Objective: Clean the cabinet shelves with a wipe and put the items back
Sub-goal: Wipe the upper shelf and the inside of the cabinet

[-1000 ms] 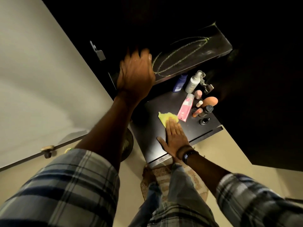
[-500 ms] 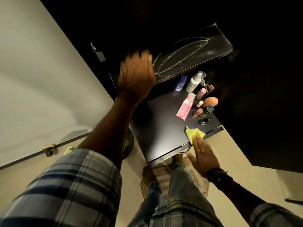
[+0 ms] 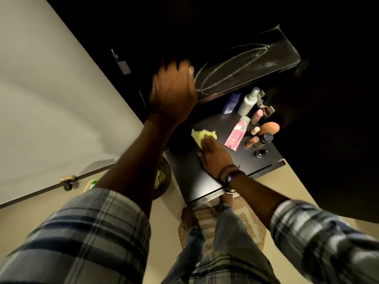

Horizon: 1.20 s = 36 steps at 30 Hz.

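My right hand [image 3: 215, 154] lies flat on a yellow wipe [image 3: 202, 135], pressing it onto the dark lower shelf [image 3: 196, 181] near its left middle. My left hand [image 3: 173, 93] rests palm-down on the front left edge of the upper shelf [image 3: 276, 56], which bears a yellowish chalk-like oval mark. At the right of the lower shelf stand a blue bottle [image 3: 231, 103], a white spray bottle [image 3: 248, 102], a pink tube [image 3: 238, 133] lying flat, an orange sponge [image 3: 270, 128] and several small cosmetic bottles [image 3: 264, 140].
The white cabinet door [image 3: 51, 109] hangs open at the left, with a hinge [image 3: 122, 63] at its inner edge. Below are a beige floor, a woven mat [image 3: 235, 226] under my feet and a dark round bin [image 3: 164, 177]. Dark cabinet wall closes the right side.
My right hand slid the wipe from the shelf's front right edge back to the left middle, after sweeping right half a second earlier. My left hand stayed on the upper shelf.
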Available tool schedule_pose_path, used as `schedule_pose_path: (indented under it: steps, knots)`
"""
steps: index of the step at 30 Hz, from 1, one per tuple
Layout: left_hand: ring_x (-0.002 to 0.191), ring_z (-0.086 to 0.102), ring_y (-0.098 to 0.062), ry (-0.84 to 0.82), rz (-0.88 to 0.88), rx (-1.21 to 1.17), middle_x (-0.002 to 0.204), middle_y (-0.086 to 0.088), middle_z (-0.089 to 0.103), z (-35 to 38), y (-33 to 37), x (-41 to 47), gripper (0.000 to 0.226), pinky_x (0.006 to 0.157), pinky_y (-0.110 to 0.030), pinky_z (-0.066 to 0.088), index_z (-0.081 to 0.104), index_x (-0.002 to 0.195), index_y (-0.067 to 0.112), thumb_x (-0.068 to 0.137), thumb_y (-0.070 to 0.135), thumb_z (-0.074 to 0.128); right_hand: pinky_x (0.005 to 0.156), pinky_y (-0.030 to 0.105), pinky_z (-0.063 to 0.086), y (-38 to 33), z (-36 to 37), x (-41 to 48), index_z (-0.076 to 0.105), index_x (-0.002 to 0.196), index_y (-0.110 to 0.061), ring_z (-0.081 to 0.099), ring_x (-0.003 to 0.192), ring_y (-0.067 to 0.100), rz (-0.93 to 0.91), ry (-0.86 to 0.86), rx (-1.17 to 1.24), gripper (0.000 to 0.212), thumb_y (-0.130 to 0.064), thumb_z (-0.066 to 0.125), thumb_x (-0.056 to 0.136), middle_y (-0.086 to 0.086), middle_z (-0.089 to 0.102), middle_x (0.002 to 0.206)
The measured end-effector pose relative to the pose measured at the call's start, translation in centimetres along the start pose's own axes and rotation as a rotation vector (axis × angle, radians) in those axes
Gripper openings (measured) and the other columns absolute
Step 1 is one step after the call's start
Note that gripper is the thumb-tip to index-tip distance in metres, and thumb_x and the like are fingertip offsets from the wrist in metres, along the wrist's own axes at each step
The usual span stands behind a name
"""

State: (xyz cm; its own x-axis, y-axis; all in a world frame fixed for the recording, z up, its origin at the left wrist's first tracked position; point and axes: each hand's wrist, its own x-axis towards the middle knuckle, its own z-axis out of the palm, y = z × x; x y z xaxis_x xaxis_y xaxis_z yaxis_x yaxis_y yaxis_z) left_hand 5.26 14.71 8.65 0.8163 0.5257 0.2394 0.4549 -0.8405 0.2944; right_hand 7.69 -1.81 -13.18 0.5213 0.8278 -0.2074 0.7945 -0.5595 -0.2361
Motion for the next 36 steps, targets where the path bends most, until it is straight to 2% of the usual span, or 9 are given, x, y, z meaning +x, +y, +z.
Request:
schedule_pose_path:
  steps: [5, 11, 16, 20, 25, 28, 32, 34, 36]
  knots:
    - [0.103, 0.052, -0.03, 0.081, 0.02, 0.017, 0.113, -0.017, 0.057, 0.6, -0.1, -0.1, 0.038, 0.087, -0.035, 0.036, 0.052, 0.122, 0.008, 0.1, 0.026, 0.027, 0.11, 0.029, 0.029, -1.9, -1.5, 9.0, 0.043, 0.136, -0.008, 0.041, 0.13, 0.03, 0.267, 0.044, 0.32, 0.051, -0.017, 0.05, 0.086, 0.012, 0.043, 0.141]
    - [0.079, 0.06, -0.032, 0.195, 0.079, 0.025, 0.087, -0.018, 0.064, 1.4, -0.6, 0.1, 0.028, 0.073, -0.036, 0.044, 0.063, 0.103, 0.003, 0.095, 0.018, 0.041, 0.112, 0.046, 0.028, -7.9, 0.2, 5.2, 0.049, 0.132, -0.011, 0.038, 0.132, 0.034, -0.14, -0.087, 0.214, 0.04, -0.024, 0.04, 0.095, 0.016, 0.044, 0.141]
    - [0.061, 0.06, -0.03, 0.266, 0.118, 0.104, 0.072, -0.014, 0.063, 1.1, -0.6, 0.1, 0.013, 0.059, -0.032, 0.047, 0.065, 0.087, 0.006, 0.085, 0.014, 0.054, 0.113, 0.044, 0.027, 1.3, -3.0, 7.8, 0.034, 0.143, -0.001, 0.039, 0.131, 0.041, 0.194, 0.123, 0.182, 0.06, -0.019, 0.024, 0.086, 0.026, 0.041, 0.142]
    - [0.061, 0.06, -0.029, 0.306, 0.142, 0.088, 0.072, -0.014, 0.063, 1.2, -0.8, 0.0, 0.014, 0.059, -0.031, 0.047, 0.065, 0.087, 0.006, 0.084, 0.013, 0.053, 0.117, 0.042, 0.019, 1.0, -3.7, 10.2, 0.036, 0.142, -0.001, 0.03, 0.138, 0.037, 0.121, -0.026, 0.25, 0.058, -0.01, 0.049, 0.086, 0.024, 0.036, 0.146]
    - [0.07, 0.062, -0.03, 0.299, 0.14, 0.056, 0.08, -0.016, 0.065, 1.7, -0.9, 0.3, 0.025, 0.066, -0.035, 0.048, 0.065, 0.096, 0.006, 0.091, 0.018, 0.044, 0.114, 0.043, 0.025, -7.2, -1.5, 7.8, 0.053, 0.13, -0.006, 0.038, 0.134, 0.035, -0.033, -0.036, 0.34, 0.039, -0.011, 0.051, 0.091, 0.016, 0.047, 0.141]
    - [0.071, 0.061, -0.033, 0.263, 0.134, 0.052, 0.081, -0.018, 0.064, 1.7, -0.8, -0.2, 0.023, 0.067, -0.037, 0.048, 0.064, 0.096, 0.005, 0.089, 0.016, 0.046, 0.114, 0.045, 0.026, -9.0, 1.5, 3.2, 0.046, 0.137, -0.014, 0.034, 0.137, 0.031, -0.015, -0.01, 0.323, 0.04, -0.02, 0.039, 0.098, 0.011, 0.04, 0.147]
    - [0.061, 0.059, -0.03, 0.279, 0.128, 0.064, 0.072, -0.015, 0.062, 1.5, -0.7, -0.1, 0.013, 0.058, -0.033, 0.048, 0.064, 0.089, 0.006, 0.085, 0.011, 0.053, 0.098, 0.041, 0.047, -8.3, 4.4, -5.7, 0.05, 0.134, -0.015, 0.056, 0.119, 0.03, -0.187, 0.036, 0.308, 0.049, -0.014, 0.053, 0.086, 0.008, 0.052, 0.139]
    - [0.056, 0.056, -0.026, 0.311, 0.139, 0.067, 0.068, -0.013, 0.061, 1.6, -0.8, 0.0, 0.012, 0.054, -0.029, 0.044, 0.064, 0.087, 0.007, 0.086, 0.012, 0.053, 0.087, 0.034, 0.056, -7.8, 4.0, -9.3, 0.061, 0.122, -0.017, 0.065, 0.103, 0.025, -0.318, -0.041, 0.202, 0.055, -0.018, 0.064, 0.067, 0.005, 0.065, 0.122]
    - [0.054, 0.052, -0.022, 0.332, 0.16, 0.071, 0.066, -0.01, 0.058, 1.6, -0.9, -0.1, 0.017, 0.053, -0.026, 0.036, 0.064, 0.086, 0.008, 0.089, 0.014, 0.048, 0.073, 0.023, 0.056, -6.7, 3.2, -11.9, 0.073, 0.102, -0.025, 0.062, 0.095, 0.017, -0.262, -0.122, 0.17, 0.043, -0.025, 0.053, 0.064, -0.004, 0.072, 0.104]
